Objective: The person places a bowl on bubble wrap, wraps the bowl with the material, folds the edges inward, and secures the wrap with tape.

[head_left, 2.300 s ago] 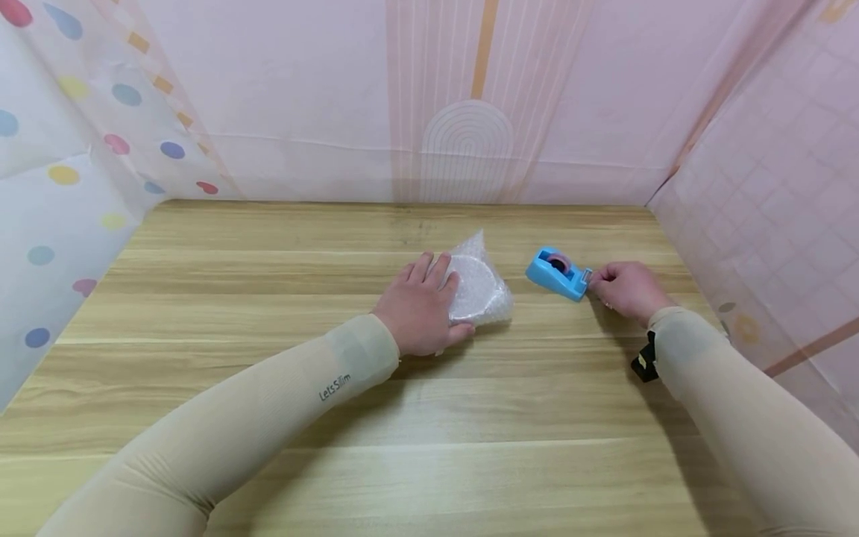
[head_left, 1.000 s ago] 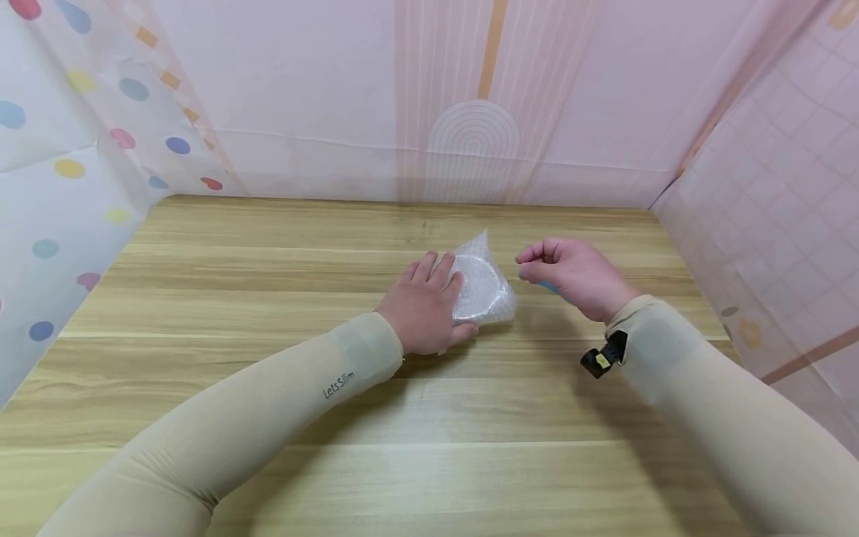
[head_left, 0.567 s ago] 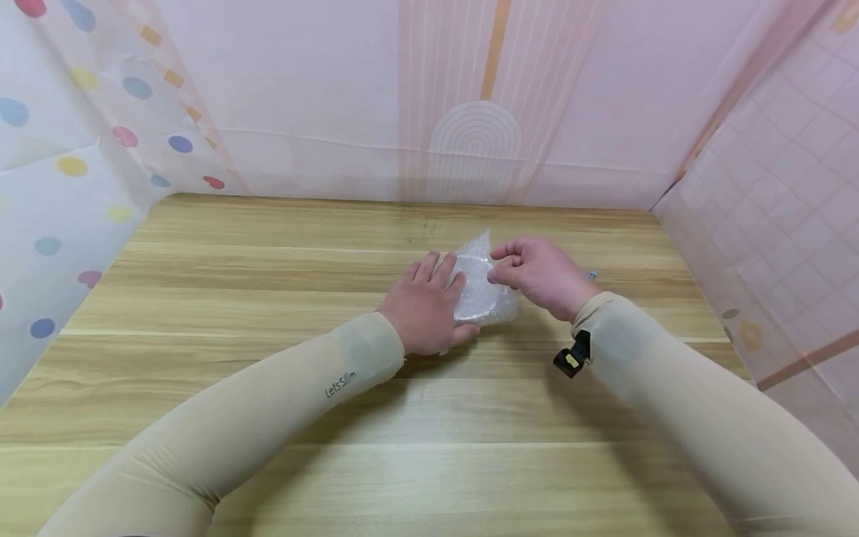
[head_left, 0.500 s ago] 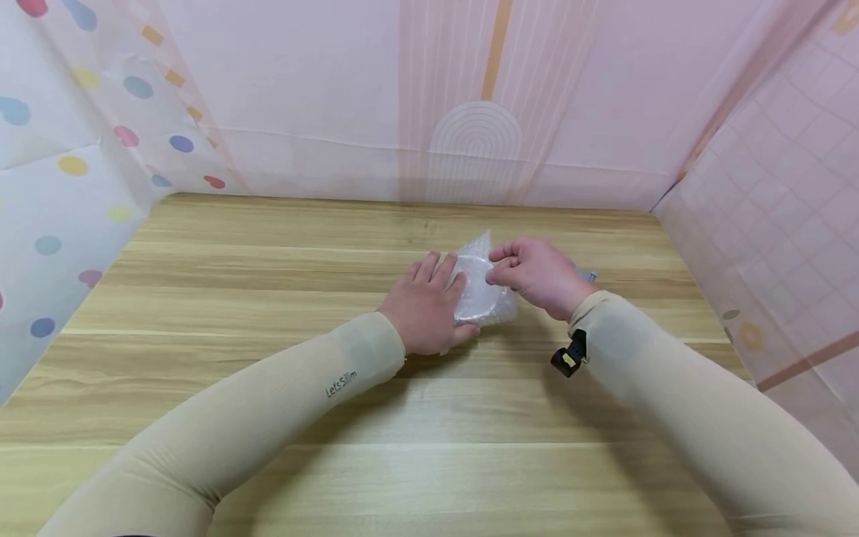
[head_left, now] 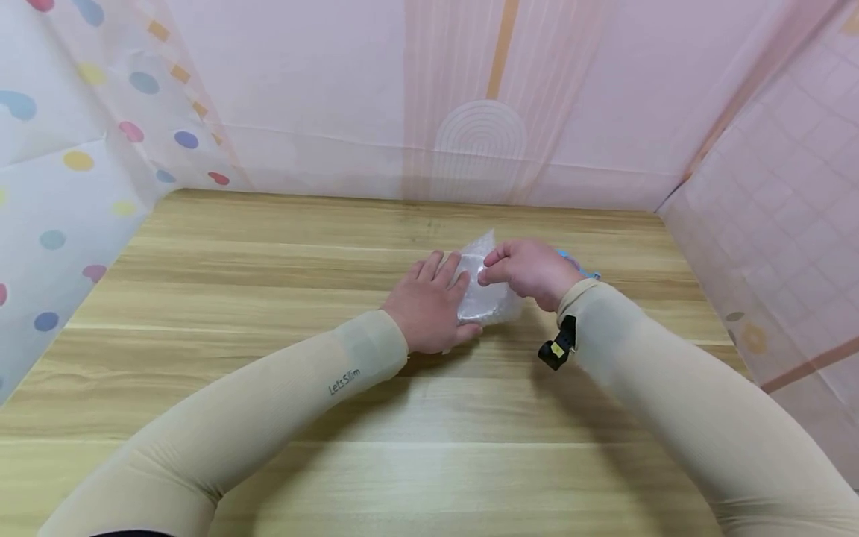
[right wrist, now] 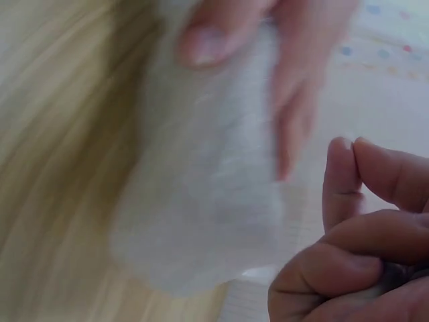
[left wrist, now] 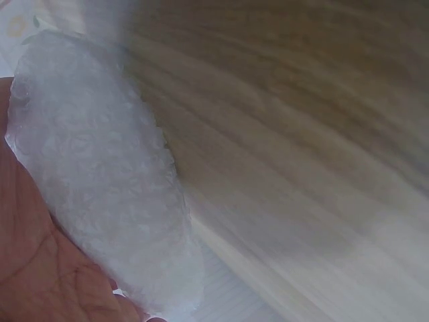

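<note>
A flat, round-looking thing wrapped in bubble wrap lies on the wooden table. My left hand rests on its left side with fingers spread and straight, thumb along the near edge. Against that palm the bubble wrap fills the left of the left wrist view. Over the package's right side my right hand pinches thumb and forefinger together on what seems a small piece of clear tape, hardly visible. The right wrist view shows those fingertips meeting beside the package. The other fingers are curled.
A blue tape dispenser stands behind my right hand and wrist, mostly hidden. Patterned sheets rise as walls at the back and both sides of the table. A small black camera hangs at my right wrist.
My right hand has left the tape dispenser's cutter and come left, over the bubble-wrapped package, fingertips still pinched. The left hand has stayed on the package. The head view has shifted slightly.
</note>
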`<state>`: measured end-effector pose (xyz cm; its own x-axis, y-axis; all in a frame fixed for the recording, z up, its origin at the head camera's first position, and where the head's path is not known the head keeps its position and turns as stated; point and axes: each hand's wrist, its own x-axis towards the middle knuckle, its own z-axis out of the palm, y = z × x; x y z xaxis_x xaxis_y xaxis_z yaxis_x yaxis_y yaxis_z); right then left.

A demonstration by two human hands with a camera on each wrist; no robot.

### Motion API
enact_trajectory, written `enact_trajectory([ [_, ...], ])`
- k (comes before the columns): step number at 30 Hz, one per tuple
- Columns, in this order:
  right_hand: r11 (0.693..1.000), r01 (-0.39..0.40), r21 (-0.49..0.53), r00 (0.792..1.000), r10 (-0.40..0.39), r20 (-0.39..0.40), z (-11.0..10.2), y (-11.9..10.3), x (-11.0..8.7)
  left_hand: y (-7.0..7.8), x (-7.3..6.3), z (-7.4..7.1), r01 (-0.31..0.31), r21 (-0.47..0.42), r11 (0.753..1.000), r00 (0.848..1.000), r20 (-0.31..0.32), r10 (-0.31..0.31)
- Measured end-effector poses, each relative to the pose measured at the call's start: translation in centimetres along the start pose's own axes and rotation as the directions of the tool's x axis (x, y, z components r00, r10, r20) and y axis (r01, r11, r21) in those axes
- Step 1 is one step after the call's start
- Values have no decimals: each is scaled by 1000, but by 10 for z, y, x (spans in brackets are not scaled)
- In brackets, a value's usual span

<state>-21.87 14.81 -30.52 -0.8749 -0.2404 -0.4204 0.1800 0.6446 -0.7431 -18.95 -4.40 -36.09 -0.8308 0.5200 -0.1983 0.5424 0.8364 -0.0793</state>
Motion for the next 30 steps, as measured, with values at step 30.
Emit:
enact_trajectory([
  [30, 972, 14, -236, 995, -38, -95, 14, 11, 15, 4, 2, -2, -10, 13, 1000, 1000, 11, 10],
])
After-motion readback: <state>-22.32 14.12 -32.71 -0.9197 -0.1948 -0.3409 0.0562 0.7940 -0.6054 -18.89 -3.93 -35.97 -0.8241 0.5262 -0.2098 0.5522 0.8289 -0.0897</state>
